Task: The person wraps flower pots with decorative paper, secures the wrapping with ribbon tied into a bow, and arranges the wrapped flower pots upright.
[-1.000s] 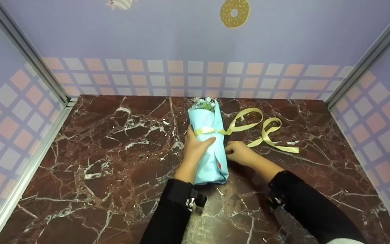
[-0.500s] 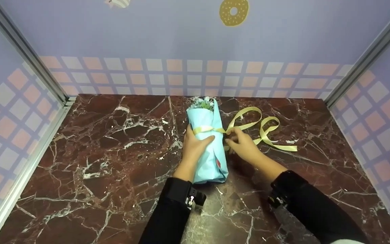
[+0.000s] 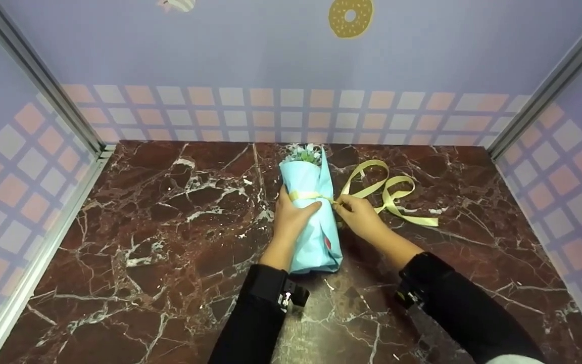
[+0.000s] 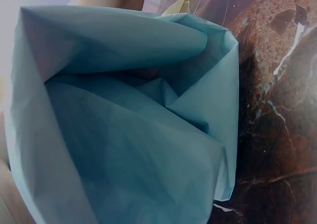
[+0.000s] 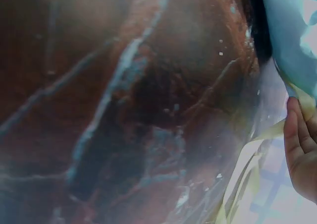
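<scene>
A bouquet wrapped in light blue paper (image 3: pixel 311 247) lies on the marble-patterned table, with pale flowers and green leaves (image 3: pixel 307 154) showing at its far end. My left hand (image 3: pixel 291 217) grips it from the left, thumb across the front. Round the bouquet's middle runs a yellow ribbon (image 3: pixel 305 195). At the right edge of the wrap, my right hand (image 3: pixel 359 215) pinches that ribbon between thumb and fingers. In the left wrist view the folded bottom of the blue paper (image 4: pixel 138 135) fills most of the picture. The right wrist view has the fingers (image 5: pixel 297 130) at the ribbon beside the paper.
Loose ribbon loops (image 3: pixel 397 194) trail over the table to the right of the bouquet. The dark red marble-patterned table (image 3: pixel 170 253) meets a lilac back wall (image 3: pixel 210 55) with a checked band. Side walls with metal strips stand left and right.
My right hand has moved up along the wrap's right edge and now pinches the yellow ribbon. The loose ribbon end has shifted slightly left. My left hand keeps its grip.
</scene>
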`<state>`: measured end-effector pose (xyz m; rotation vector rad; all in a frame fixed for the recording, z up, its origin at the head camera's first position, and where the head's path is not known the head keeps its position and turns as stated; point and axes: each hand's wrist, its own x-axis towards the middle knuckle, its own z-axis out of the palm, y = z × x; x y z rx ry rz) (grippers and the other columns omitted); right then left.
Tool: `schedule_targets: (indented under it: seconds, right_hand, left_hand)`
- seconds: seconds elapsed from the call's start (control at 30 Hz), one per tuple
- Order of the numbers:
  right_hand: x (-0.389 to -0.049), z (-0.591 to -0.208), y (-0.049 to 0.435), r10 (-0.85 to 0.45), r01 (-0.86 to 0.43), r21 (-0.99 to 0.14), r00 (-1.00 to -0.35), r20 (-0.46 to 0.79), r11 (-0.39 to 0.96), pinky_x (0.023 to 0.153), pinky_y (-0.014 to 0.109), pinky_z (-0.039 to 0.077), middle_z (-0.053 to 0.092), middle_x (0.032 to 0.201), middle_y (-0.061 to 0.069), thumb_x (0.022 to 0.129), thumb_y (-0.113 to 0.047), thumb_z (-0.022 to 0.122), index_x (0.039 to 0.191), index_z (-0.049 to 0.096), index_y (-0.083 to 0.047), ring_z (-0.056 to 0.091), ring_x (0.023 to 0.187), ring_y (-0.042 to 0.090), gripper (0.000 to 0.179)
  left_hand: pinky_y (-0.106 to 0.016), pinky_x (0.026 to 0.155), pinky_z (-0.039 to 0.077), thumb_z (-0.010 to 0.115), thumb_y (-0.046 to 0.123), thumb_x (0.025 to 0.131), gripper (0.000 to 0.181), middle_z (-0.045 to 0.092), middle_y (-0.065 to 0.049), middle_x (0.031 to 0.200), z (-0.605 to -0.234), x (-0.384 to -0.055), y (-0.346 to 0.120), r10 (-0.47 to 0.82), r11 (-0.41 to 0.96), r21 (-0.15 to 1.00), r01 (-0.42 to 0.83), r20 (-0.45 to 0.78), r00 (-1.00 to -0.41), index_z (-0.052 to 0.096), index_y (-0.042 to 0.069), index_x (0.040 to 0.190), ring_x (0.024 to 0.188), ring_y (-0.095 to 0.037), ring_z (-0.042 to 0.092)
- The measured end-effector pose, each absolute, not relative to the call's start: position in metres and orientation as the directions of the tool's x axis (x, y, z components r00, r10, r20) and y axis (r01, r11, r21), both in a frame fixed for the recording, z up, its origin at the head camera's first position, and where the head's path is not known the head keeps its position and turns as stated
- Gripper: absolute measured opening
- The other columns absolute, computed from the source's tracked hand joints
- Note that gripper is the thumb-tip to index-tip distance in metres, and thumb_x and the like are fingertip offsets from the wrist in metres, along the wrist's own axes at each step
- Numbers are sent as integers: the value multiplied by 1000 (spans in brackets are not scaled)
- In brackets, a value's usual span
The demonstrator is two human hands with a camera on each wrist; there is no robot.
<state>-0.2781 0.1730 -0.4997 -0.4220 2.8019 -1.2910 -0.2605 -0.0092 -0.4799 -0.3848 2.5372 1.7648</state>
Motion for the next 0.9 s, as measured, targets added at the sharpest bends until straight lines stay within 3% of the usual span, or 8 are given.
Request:
schedule_targets:
  seconds: [0.1,0.23,0.4,0.5,0.67,0.8,0.9]
  right_hand:
    - [-276,-503,179,-251,-238,-750,-963,99,617,56,30,45,61,70,11,97,-13,60,85,64,0,53,59,17,19]
    - [-272,-504,184,-250,-218,-783,-965,82,583,54,28,46,64,71,16,96,-11,61,85,67,3,59,62,28,19]
    - [-271,-503,185,-255,-191,-793,-966,47,578,54,26,48,66,73,16,96,-10,62,87,70,4,62,65,34,19]
    - [-272,-504,185,-252,-178,-798,-967,34,576,54,27,49,67,74,15,96,-10,61,88,71,4,63,65,34,18]
    - [-275,-505,185,-252,-162,-810,-968,18,563,56,27,51,68,77,16,96,-10,61,91,70,6,65,68,34,19]
    - [-276,-504,185,-242,-150,-812,-970,12,563,59,33,54,69,76,15,97,-11,60,91,70,6,66,68,34,20]
    - [-276,-505,186,-233,-143,-817,-972,11,559,61,39,56,69,76,14,97,-11,60,89,70,5,66,68,33,20]
  left_hand:
    - [-48,107,34,79,34,77,101,35,-21,150,-480,-261,-9,-190,323,923,-209,-153,-970,20,7,155,132,-37,40]
    - [-48,108,34,78,35,77,101,33,-19,152,-480,-260,-8,-197,353,916,-193,-129,-972,20,7,155,134,-36,38]
    - [-55,110,27,80,32,77,99,18,-15,159,-481,-259,-6,-203,402,909,-113,-32,-979,21,24,156,140,-40,25]
    - [-58,110,25,83,28,76,88,16,-15,158,-481,-259,-5,-201,449,894,-16,84,-976,36,30,150,141,-41,21]
    - [-51,107,26,83,28,77,47,34,-8,147,-478,-262,-4,-145,632,764,130,282,-948,64,28,120,136,-32,27]
    - [-46,98,29,80,26,80,23,50,2,128,-474,-265,-3,-41,725,654,216,354,-934,71,29,101,121,-24,37]
    - [-42,91,32,76,21,84,16,57,7,114,-472,-266,-3,56,742,608,283,365,-929,72,27,98,106,-20,42]
